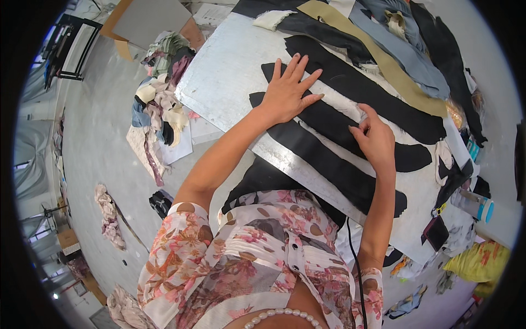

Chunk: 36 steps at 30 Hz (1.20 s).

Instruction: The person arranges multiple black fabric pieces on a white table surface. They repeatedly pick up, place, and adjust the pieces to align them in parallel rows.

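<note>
Several long black fabric strips [323, 156] lie side by side across a pale metal-topped table [224, 66]. My left hand [287, 94] rests flat over the ends of the middle strips, its fingers spread. Farther along, my right hand [377, 134] touches the middle black strip [334, 122] beside a white frayed piece [339, 102]. Its thumb and index finger are apart, with the other fingers curled under and partly hidden. Beyond both hands is another wide black strip [367, 79]. An olive strip [378, 55] lies past that, overlapping blue-grey fabric [402, 60].
A heap of mixed fabric scraps [164, 104] is left of the table, near a cardboard box [145, 24]. To the right are a dark flat rectangular object [436, 234], a blue-and-white cylinder [485, 209] and a yellow-green bundle [476, 263]. A black cable [355, 257] hangs before me.
</note>
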Each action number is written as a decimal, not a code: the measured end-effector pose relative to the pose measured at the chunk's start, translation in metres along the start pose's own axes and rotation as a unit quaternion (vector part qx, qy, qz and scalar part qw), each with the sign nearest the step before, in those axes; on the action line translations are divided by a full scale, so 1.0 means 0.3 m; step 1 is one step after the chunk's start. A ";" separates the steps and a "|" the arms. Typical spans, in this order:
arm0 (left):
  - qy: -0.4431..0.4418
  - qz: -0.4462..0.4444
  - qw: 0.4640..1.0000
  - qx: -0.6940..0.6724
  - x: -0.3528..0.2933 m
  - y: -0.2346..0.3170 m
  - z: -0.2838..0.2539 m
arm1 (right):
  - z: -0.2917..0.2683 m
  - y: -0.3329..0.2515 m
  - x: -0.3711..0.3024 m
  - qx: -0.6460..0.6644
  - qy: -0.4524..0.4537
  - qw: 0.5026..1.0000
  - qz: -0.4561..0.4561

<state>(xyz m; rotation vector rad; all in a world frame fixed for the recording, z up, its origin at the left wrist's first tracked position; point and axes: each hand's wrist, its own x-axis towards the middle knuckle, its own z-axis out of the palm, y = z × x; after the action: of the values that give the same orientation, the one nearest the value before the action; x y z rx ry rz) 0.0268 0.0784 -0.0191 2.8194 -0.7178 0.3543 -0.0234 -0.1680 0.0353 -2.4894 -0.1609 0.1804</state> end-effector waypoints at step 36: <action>-0.006 0.133 0.970 -0.203 -0.186 0.159 -0.148 | 0.000 -0.076 -0.288 0.158 0.069 0.985 -0.026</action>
<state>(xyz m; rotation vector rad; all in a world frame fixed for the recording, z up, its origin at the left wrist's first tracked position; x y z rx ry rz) -0.0521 0.0736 0.0142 2.3487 -1.0412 0.2036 -0.1100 -0.1636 0.0568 -2.1705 -0.1270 0.0084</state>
